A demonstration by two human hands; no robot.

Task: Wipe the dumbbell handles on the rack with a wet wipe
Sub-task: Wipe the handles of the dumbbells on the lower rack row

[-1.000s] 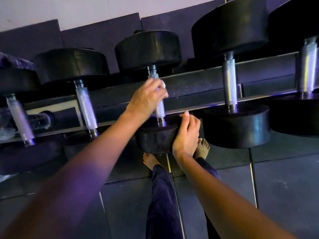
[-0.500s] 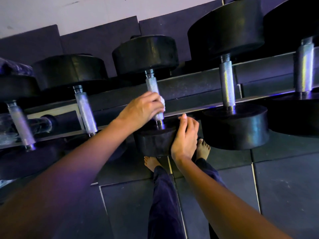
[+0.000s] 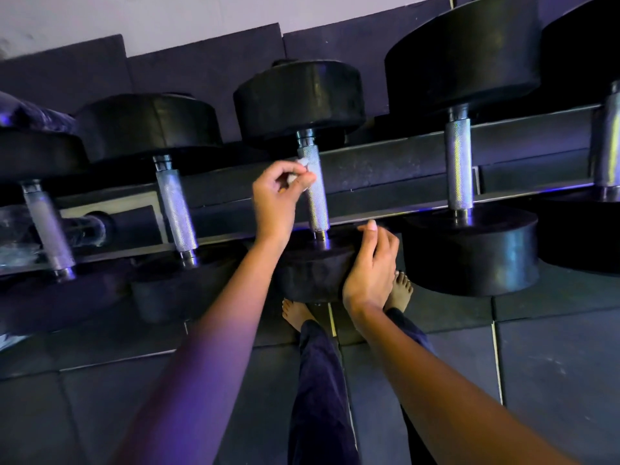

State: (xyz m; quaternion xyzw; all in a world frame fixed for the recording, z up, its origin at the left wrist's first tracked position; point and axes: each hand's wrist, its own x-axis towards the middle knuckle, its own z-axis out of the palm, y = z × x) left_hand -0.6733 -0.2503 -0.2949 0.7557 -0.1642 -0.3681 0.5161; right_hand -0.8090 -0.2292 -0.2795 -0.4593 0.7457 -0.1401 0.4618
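Head view: left hand (image 3: 275,199) with wipe (image 3: 303,161), now beside handle (image 3: 317,199).

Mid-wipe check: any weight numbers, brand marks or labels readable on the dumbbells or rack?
No readable text anywhere in view.
The black rubber dumbbell heads: no numbers or brand visible.
The knurled silver handles and dark metal rack rail: no label.
The white wet wipe pinched in the left hand: no print visible.
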